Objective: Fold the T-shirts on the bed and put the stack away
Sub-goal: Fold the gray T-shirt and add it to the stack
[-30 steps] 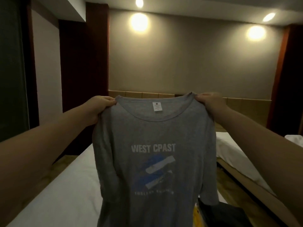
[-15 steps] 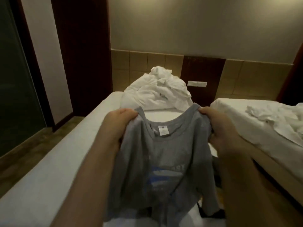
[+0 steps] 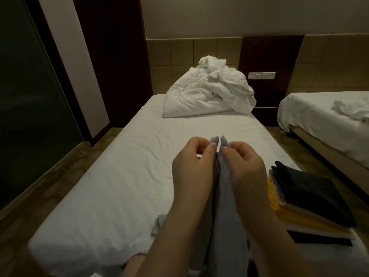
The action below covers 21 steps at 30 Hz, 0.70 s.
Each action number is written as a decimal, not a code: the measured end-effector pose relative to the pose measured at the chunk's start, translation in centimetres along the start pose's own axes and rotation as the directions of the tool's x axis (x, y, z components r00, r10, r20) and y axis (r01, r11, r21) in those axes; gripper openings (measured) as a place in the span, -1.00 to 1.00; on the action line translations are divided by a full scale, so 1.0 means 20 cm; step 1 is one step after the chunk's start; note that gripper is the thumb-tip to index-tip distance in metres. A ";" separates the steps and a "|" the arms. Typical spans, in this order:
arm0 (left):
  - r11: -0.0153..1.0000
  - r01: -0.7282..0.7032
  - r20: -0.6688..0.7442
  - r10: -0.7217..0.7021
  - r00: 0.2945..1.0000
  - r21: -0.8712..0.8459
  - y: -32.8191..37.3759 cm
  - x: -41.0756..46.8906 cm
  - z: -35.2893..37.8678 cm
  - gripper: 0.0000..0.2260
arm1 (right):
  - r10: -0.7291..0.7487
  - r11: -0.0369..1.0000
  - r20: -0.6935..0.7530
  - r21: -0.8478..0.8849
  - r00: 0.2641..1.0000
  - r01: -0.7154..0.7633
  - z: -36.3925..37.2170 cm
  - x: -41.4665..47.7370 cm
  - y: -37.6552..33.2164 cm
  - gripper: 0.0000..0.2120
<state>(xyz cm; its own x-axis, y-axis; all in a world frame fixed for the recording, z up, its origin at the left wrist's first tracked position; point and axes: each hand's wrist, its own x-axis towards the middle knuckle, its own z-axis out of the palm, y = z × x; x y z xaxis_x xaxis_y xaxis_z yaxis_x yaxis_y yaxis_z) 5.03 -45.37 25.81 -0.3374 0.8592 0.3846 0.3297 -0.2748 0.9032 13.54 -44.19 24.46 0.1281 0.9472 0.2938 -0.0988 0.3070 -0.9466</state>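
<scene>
A grey T-shirt (image 3: pixel 227 208) hangs folded lengthwise between my two hands over the near half of the white bed (image 3: pixel 123 176). My left hand (image 3: pixel 192 166) pinches one shoulder of it and my right hand (image 3: pixel 246 166) pinches the other, the two hands side by side and almost touching. A bit of grey cloth shows on the sheet left of my left forearm. On the bed's near right edge lies a stack of folded T-shirts (image 3: pixel 311 200), black on top, with yellow and pale ones beneath.
A crumpled white duvet (image 3: pixel 209 94) is heaped at the head of the bed. A second bed (image 3: pixel 323 120) stands to the right across a narrow wooden-floor gap. A dark glass panel and wall run along the left.
The shirt was held up spread wide by its shoulders. My hands have come down and together, folding it in half lengthwise, and my view has tilted down to the bed.
</scene>
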 end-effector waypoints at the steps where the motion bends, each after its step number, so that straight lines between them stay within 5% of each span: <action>1: 1.000 -0.003 -0.010 0.003 1.000 -0.005 -0.01 0.00 0.00 -0.84 | -0.010 1.000 -0.001 0.007 1.000 0.010 0.00 -0.01 -0.01 -0.84; 11: 0.993 -0.012 0.030 0.016 0.999 -0.120 0.00 -0.01 -0.04 -0.84 | 0.018 0.995 0.151 0.093 0.988 -0.033 0.00 -0.03 -0.03 -0.83; 16: 0.991 -0.078 0.040 0.083 0.996 -0.106 0.02 -0.03 -0.02 -0.85 | -0.122 0.992 0.173 0.037 0.977 0.118 -0.01 -0.03 -0.01 -0.83; 21: 0.978 -0.045 0.115 0.070 0.991 -0.205 0.03 -0.03 -0.03 -0.83 | -0.453 0.842 0.081 -0.287 0.888 0.456 -0.01 0.00 0.03 -0.78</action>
<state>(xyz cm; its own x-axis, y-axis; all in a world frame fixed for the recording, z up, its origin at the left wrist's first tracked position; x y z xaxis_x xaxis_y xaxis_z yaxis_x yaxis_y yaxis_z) 4.98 -46.33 26.31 -0.2096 0.8821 0.4219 0.1567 -0.3956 0.9050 13.69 -44.06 23.88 0.0782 0.7098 0.7001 0.2587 0.6637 -0.7018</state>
